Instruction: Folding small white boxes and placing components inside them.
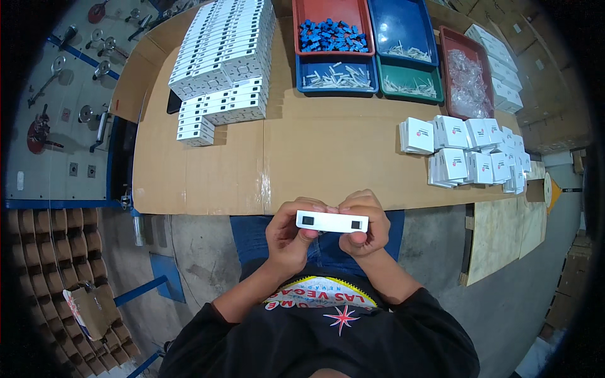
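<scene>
Between both hands, close to my body and just off the table's near edge, I hold a slim white box [332,222] with a dark square near each end of its visible side. My left hand [288,238] pinches its left end, fingers along the top and thumb below. In the same way my right hand [368,225] grips the right end. The far side of the box is out of sight. Similar white boxes with dark squares stand in a tall stack [220,63] at the far left of the table.
Cardboard covers the table [328,164]. A red tray [296,25] holds blue parts; a blue tray [299,85], another blue tray [403,25] and a green tray [409,96] hold white sticks. Clear plastic bags fill a brown-red tray [449,75]. White packets [452,165] lie in rows at right.
</scene>
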`<state>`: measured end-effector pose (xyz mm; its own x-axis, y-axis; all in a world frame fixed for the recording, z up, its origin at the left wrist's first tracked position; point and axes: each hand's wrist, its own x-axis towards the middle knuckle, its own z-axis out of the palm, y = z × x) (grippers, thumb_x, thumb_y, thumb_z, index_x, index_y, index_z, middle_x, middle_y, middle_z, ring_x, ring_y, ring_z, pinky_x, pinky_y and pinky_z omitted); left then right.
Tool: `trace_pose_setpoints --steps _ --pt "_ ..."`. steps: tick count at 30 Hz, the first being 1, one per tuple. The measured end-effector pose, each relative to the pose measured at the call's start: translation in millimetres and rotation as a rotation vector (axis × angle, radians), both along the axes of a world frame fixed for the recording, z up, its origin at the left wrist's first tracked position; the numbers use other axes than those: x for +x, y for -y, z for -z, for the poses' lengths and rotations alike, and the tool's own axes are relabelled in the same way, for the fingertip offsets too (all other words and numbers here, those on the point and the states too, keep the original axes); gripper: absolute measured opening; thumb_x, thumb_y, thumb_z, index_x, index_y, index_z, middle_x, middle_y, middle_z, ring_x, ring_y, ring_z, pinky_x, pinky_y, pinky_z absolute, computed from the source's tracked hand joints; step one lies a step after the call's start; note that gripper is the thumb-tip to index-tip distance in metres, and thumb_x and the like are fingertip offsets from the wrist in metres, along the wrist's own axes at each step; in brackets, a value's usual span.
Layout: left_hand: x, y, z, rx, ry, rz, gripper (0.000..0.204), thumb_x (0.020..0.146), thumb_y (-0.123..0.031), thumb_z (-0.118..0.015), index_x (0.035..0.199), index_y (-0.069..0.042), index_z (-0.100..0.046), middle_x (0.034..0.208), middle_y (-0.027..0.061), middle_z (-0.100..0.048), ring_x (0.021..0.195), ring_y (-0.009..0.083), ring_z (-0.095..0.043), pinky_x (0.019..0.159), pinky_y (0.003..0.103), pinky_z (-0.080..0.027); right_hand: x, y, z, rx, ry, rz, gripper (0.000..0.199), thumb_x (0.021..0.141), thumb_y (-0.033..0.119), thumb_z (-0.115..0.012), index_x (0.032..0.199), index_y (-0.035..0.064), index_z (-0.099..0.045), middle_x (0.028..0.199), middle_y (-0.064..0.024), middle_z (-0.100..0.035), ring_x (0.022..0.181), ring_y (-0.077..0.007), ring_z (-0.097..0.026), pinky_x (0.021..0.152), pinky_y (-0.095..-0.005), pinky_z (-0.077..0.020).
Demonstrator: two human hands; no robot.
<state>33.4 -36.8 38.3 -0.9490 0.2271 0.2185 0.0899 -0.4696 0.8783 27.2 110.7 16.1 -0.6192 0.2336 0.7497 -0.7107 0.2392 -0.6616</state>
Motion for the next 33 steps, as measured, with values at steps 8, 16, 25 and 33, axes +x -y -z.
trace_pose_setpoints --steps 8,16,25,33 --pt "-14.5 -12.5 -5.1 -0.125 0.037 -0.116 0.026 0.109 -0.026 -0.052 0.122 -0.003 -0.055 0.115 0.0123 -0.064 0.107 0.0178 -0.062 0.093 0.030 -0.049 -6.4 3.6 6.3 -0.121 0.255 0.014 0.047 0.106 0.040 -0.056 0.088 -0.0033 -0.059 0.080 -0.0136 -0.064 0.062 -0.0204 -0.057 0.056 -0.0308 -0.0447" --pt "-38.2 -20.1 56.4 -0.560 0.015 -0.476 0.038 0.111 -0.028 -0.045 0.086 -0.001 -0.055 0.066 0.0045 -0.055 0.061 0.0092 -0.052 0.054 0.030 -0.042 -18.4 8.2 30.4 0.099 0.517 0.176 0.038 0.107 0.023 -0.053 0.077 -0.0002 -0.054 0.058 -0.0140 -0.049 0.050 -0.0267 -0.052 0.050 -0.0376 -0.0393" --pt "-39.0 -19.6 54.8 -0.547 0.033 -0.564 0.046 0.112 -0.033 -0.039 0.083 -0.001 -0.055 0.062 0.0033 -0.052 0.054 0.0114 -0.050 0.050 0.031 -0.039 -21.1 18.0 30.3 -0.034 0.439 0.134 0.040 0.109 0.025 -0.048 0.079 -0.0001 -0.056 0.058 -0.0118 -0.051 0.051 -0.0227 -0.055 0.050 -0.0367 -0.0415" --pt "-39.4 -10.6 66.5 -0.460 0.181 -0.285 0.033 0.112 -0.029 -0.045 0.098 -0.002 -0.059 0.084 0.0031 -0.061 0.080 0.0106 -0.060 0.070 0.030 -0.049 -26.8 5.1 51.8 0.045 0.685 0.196 0.049 0.111 0.033 -0.043 0.082 -0.0030 -0.060 0.058 -0.0136 -0.054 0.052 -0.0231 -0.056 0.051 -0.0402 -0.0421"
